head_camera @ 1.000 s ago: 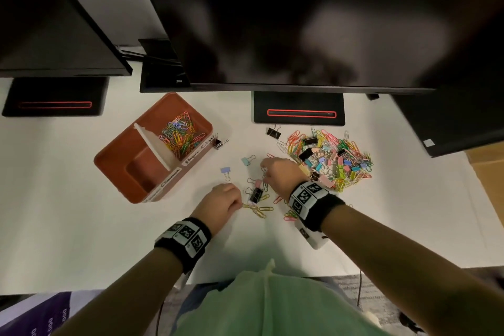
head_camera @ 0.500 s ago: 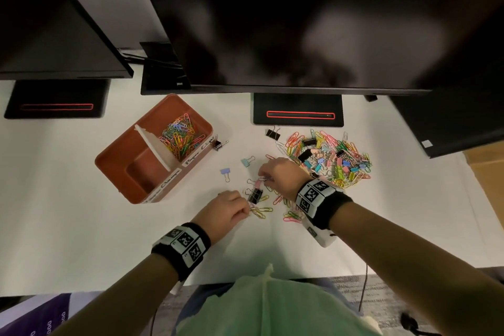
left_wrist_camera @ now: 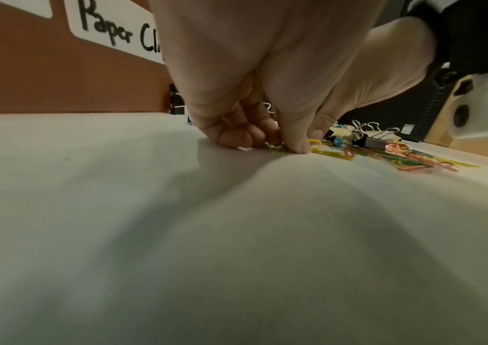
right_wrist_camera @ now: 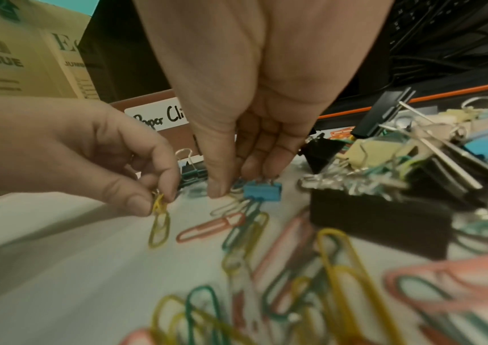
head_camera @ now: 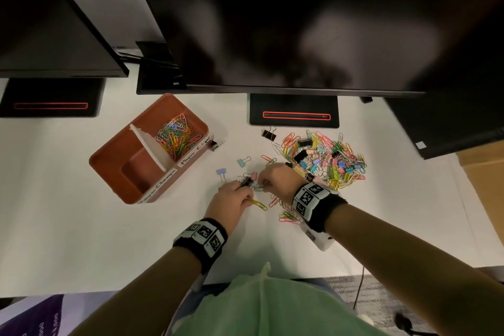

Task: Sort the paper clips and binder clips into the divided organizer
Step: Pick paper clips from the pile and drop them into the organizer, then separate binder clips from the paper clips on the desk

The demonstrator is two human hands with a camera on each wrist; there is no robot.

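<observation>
My left hand [right_wrist_camera: 136,184] is pinching yellow paper clips [right_wrist_camera: 160,217] for the organizer [head_camera: 131,161], while my right hand [right_wrist_camera: 251,149] is nipping a blue binder clip [right_wrist_camera: 263,191] free of the tangle.

White table [head_camera: 81,240] carries the work. Large black monitor [head_camera: 286,22] overhangs its far edge, centre; a flat black stand base with a red-lit slot [head_camera: 294,112] sits beneath it. Second black monitor [head_camera: 49,22] at far left, over a matching black base with a red slot [head_camera: 51,102]. Third dark screen [head_camera: 450,123] at far right. Tan cardboard box with printed lettering [right_wrist_camera: 15,58] shows in the right wrist view. Grey carpet [head_camera: 381,294] below the table's near edge.
</observation>
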